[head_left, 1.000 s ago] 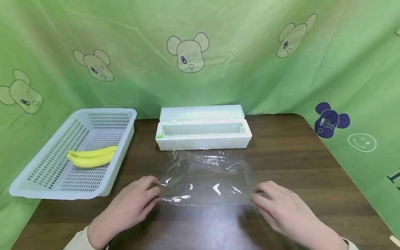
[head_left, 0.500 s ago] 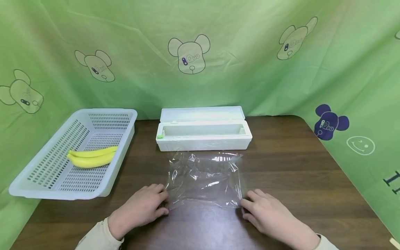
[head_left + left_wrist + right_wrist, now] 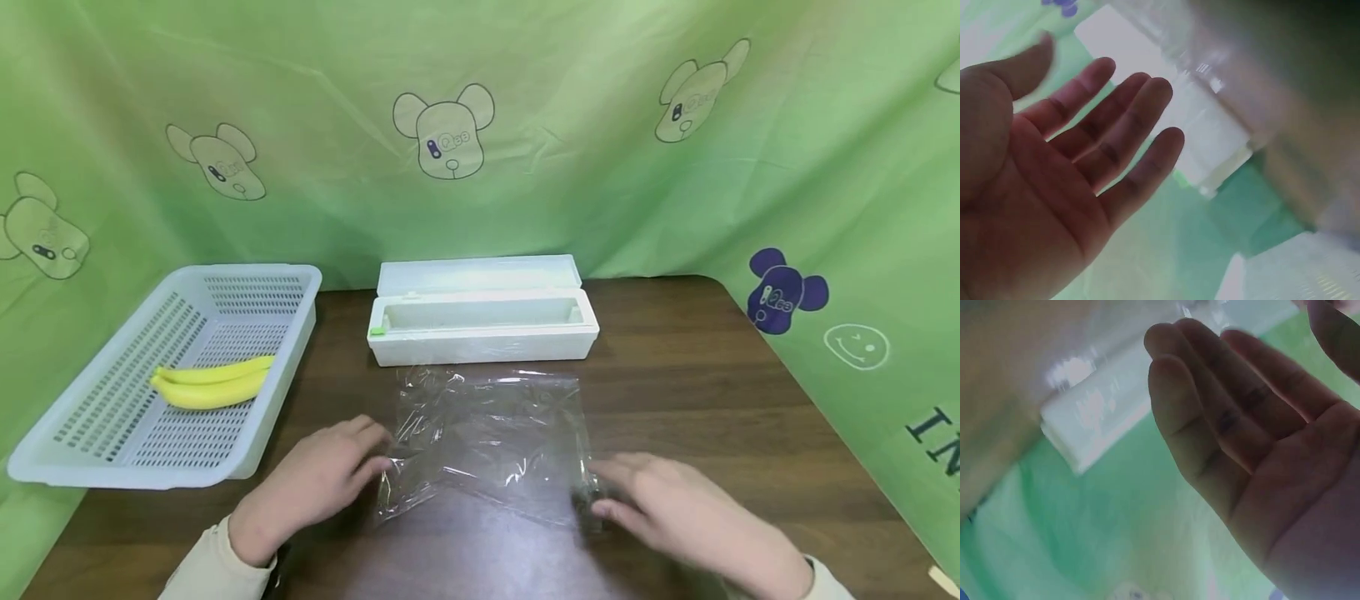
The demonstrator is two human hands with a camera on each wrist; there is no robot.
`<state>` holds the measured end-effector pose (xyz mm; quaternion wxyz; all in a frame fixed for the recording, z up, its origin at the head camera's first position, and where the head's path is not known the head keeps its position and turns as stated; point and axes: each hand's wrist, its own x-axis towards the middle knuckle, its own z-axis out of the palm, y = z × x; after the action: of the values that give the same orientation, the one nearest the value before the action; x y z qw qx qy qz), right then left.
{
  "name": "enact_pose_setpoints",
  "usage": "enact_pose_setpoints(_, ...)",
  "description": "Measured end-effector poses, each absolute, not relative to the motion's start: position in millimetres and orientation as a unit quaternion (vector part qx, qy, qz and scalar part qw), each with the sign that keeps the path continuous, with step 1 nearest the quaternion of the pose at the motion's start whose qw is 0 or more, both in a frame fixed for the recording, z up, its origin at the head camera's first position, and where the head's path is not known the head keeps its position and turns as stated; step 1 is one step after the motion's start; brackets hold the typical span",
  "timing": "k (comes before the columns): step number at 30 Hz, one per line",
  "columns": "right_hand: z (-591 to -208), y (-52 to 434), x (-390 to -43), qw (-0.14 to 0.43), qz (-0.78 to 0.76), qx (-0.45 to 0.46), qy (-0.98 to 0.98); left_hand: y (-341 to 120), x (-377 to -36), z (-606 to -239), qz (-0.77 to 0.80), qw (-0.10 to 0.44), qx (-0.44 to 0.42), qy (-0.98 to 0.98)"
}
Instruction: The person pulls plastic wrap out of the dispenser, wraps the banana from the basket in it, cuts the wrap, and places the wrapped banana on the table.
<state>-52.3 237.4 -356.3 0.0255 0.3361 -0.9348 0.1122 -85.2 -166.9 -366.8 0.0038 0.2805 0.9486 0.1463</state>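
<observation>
Clear wrap sheet point(image 3: 491, 437) crinkled, flat on table point(image 3: 712, 392); L hand point(image 3: 311, 483) & R hand point(image 3: 675, 512) at its edges, fingers straight, apart.

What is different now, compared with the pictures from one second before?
Both hands, left hand and right hand, let go of the clear plastic film sheet, now open-fingered. The sheet's near edge crumpled inward. The yellow bananas, white perforated basket and white dispenser box stayed put.

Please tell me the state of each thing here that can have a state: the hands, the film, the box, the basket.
left hand: open, fingers straight, at the film's left edge
right hand: open, at the film's right edge
plastic wrap sheet: crumpled, lying on the table
dispenser box: lid open
basket: upright, holding bananas
</observation>
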Motion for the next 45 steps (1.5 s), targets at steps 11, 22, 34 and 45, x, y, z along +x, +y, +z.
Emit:
enact_pose_setpoints(11, -343.4, 234.9, -160.7, 0.003, 0.177, 0.233, -0.956, -136.5, -165.1, -361.9, 0.218, 0.087, 0.232, 0.944)
enact_pose_setpoints(22, -373.0, 235.7, -213.9, 0.011, 0.178, 0.124, -0.976, -131.2, -189.7, -397.1, 0.202, 0.111, 0.196, 0.953)
enact_pose_setpoints(34, -373.4, 228.8, -236.0, 0.057, 0.175, 0.147, -0.972, -152.1, -192.1, -372.4, 0.233, 0.047, 0.178, 0.955)
enact_pose_setpoints(45, -376.9, 228.4, -235.2, 0.039, 0.161, 0.157, -0.974, -194.5, -149.7, -277.1, 0.416, -0.02, 0.189, 0.889)
